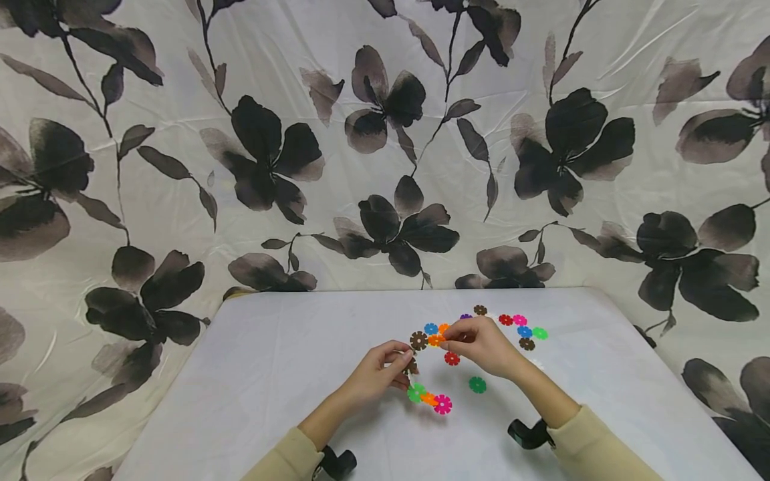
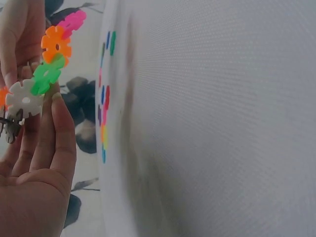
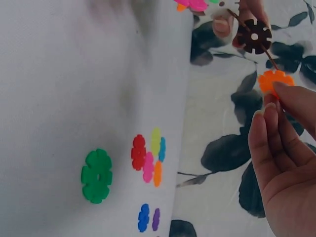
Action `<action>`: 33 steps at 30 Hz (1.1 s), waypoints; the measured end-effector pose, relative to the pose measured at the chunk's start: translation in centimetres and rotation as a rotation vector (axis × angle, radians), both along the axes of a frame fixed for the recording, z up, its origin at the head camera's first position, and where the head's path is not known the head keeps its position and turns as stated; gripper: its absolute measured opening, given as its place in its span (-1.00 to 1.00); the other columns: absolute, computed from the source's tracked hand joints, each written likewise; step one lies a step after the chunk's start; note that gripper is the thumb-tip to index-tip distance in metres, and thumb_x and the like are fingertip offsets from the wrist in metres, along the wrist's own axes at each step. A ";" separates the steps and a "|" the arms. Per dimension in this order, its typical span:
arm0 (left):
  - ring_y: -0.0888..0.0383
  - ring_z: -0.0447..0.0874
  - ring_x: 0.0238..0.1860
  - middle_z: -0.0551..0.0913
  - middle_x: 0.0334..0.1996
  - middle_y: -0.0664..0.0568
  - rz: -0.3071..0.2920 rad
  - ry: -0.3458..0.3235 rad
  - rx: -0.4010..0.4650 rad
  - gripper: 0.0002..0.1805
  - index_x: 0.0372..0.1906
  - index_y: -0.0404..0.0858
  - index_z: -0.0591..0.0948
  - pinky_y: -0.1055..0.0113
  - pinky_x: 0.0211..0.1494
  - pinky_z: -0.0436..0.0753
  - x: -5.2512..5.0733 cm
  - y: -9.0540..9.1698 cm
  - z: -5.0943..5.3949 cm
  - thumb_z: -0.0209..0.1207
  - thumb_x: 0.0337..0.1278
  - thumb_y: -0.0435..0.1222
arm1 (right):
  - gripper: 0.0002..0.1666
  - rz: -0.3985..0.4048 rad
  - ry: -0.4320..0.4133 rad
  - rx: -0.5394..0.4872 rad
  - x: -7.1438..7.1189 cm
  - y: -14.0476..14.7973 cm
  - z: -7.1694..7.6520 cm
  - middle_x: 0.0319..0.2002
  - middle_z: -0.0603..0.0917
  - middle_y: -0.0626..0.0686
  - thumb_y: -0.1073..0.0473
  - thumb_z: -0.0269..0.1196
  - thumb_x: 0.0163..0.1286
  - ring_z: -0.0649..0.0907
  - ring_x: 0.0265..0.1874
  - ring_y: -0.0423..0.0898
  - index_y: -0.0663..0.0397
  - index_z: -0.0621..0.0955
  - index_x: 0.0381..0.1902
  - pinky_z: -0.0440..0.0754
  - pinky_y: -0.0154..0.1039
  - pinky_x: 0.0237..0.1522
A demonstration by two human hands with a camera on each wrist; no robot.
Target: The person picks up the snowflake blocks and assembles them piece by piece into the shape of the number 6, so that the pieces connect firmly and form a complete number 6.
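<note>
A chain of slotted plastic flower discs, joined edge to edge, hangs between the hands above the white table. My left hand [image 1: 375, 371] pinches it around the white disc [image 2: 25, 100] and a brown disc. Below, a light green disc [image 2: 48, 75], an orange disc [image 2: 57, 45] and a pink disc [image 1: 442, 404] trail off the chain. At the upper end sits a brown disc [image 1: 418, 341]. My right hand [image 1: 486, 346] pinches another orange disc [image 3: 276, 81] between thumb and fingers, its edge against a brown disc's edge. How deep the slots mesh cannot be told.
On the white table [image 1: 240, 401] lie loose discs: a green disc [image 1: 478, 384] and a red disc [image 1: 452, 359] near the right hand, several more colours farther back and right. Black wrist devices [image 1: 339, 463] show at both sleeves. A floral cloth [image 1: 385, 133] hangs behind the table.
</note>
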State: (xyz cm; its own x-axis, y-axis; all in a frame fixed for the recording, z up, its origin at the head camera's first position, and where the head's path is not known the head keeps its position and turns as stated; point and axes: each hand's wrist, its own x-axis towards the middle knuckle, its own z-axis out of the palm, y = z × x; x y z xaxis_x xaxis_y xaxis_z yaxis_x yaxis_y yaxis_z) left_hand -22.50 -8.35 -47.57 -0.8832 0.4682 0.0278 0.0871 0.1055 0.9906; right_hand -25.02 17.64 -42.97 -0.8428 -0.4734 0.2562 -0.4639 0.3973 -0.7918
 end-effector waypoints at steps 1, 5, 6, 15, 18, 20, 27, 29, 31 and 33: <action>0.14 0.76 -0.35 0.68 -0.08 -0.44 0.001 0.000 -0.001 -0.55 0.23 -0.49 0.45 0.20 -0.15 0.78 0.0 0.0 0.0 0.07 0.58 -0.18 | -0.89 -0.002 0.004 -0.005 0.0 0.0 0.0 -0.28 0.77 0.01 0.25 0.43 0.34 0.71 -0.31 -0.10 0.13 0.79 -0.20 0.72 -0.32 -0.19; 0.12 0.75 -0.36 0.69 -0.10 -0.41 0.004 -0.002 0.000 -0.56 0.22 -0.49 0.47 0.18 -0.15 0.78 0.1 0.0 0.0 0.07 0.58 -0.18 | -0.88 -0.006 0.008 -0.026 0.1 0.0 -0.1 -0.27 0.76 0.01 0.27 0.43 0.33 0.71 -0.31 -0.10 0.13 0.79 -0.18 0.72 -0.33 -0.19; 0.11 0.75 -0.36 0.68 -0.10 -0.42 0.004 -0.004 -0.001 -0.56 0.21 -0.49 0.47 0.18 -0.15 0.78 0.1 0.0 0.0 0.07 0.58 -0.18 | -0.87 -0.003 0.006 -0.032 0.2 -0.1 -0.1 -0.27 0.76 0.01 0.27 0.43 0.33 0.71 -0.31 -0.10 0.13 0.79 -0.17 0.73 -0.33 -0.19; 0.03 0.79 -0.33 0.73 -0.17 -0.22 -0.011 -0.013 -0.015 -0.57 0.19 -0.50 0.48 0.16 -0.13 0.78 0.2 0.1 0.1 0.10 0.56 -0.19 | -0.88 0.026 0.009 -0.065 0.3 -0.3 -0.1 -0.26 0.77 0.07 0.30 0.42 0.33 0.73 -0.29 -0.06 0.17 0.78 -0.17 0.72 -0.36 -0.18; -0.02 0.81 -0.31 0.73 -0.13 -0.29 -0.010 -0.014 -0.028 -0.57 0.18 -0.49 0.50 0.15 -0.13 0.78 0.2 0.0 0.2 0.12 0.54 -0.18 | -0.91 0.047 0.038 -0.052 0.3 -0.2 -0.2 -0.30 0.76 0.03 0.31 0.43 0.33 0.71 -0.31 -0.09 0.13 0.80 -0.21 0.73 -0.34 -0.21; -0.04 0.81 -0.31 0.73 -0.11 -0.34 -0.008 -0.015 -0.039 -0.57 0.18 -0.47 0.51 0.15 -0.14 0.78 0.2 0.0 0.3 0.13 0.54 -0.17 | -0.92 0.058 0.065 -0.034 0.3 -0.1 -0.3 -0.33 0.75 -0.02 0.31 0.43 0.33 0.69 -0.33 -0.12 0.09 0.81 -0.24 0.73 -0.32 -0.22; -0.04 0.78 -0.20 0.72 -0.08 -0.36 -0.026 -0.034 -0.046 -0.59 0.19 -0.44 0.54 0.11 -0.10 0.78 0.2 -0.2 0.2 0.12 0.54 -0.17 | -0.86 0.099 0.136 0.019 0.1 -0.1 -0.7 -0.37 0.73 -0.10 0.36 0.43 0.30 0.67 -0.37 -0.17 0.02 0.83 -0.26 0.73 -0.28 -0.26; -0.04 0.78 -0.14 0.72 -0.06 -0.34 -0.024 -0.041 -0.047 -0.61 0.19 -0.40 0.56 0.11 -0.09 0.78 0.3 -0.3 0.2 0.13 0.54 -0.18 | -0.85 0.106 0.144 0.029 0.1 -0.2 -0.8 -0.38 0.74 -0.09 0.37 0.42 0.30 0.66 -0.38 -0.18 0.02 0.83 -0.26 0.73 -0.28 -0.27; -0.03 0.77 -0.10 0.72 -0.05 -0.34 -0.022 -0.044 -0.047 -0.64 0.19 -0.36 0.57 0.12 -0.08 0.77 0.3 -0.3 0.2 0.13 0.53 -0.20 | -0.87 0.111 0.149 0.034 0.1 -0.3 -1.0 -0.38 0.73 -0.08 0.35 0.43 0.31 0.65 -0.39 -0.18 0.03 0.83 -0.26 0.71 -0.30 -0.28; -0.03 0.77 -0.08 0.72 -0.04 -0.34 -0.021 -0.042 -0.047 -0.67 0.18 -0.33 0.59 0.12 -0.08 0.77 0.3 -0.3 0.2 0.13 0.53 -0.21 | -0.88 0.101 0.145 0.042 0.5 -0.5 -0.8 -0.39 0.74 -0.04 0.36 0.42 0.30 0.64 -0.39 -0.14 0.07 0.82 -0.26 0.70 -0.30 -0.27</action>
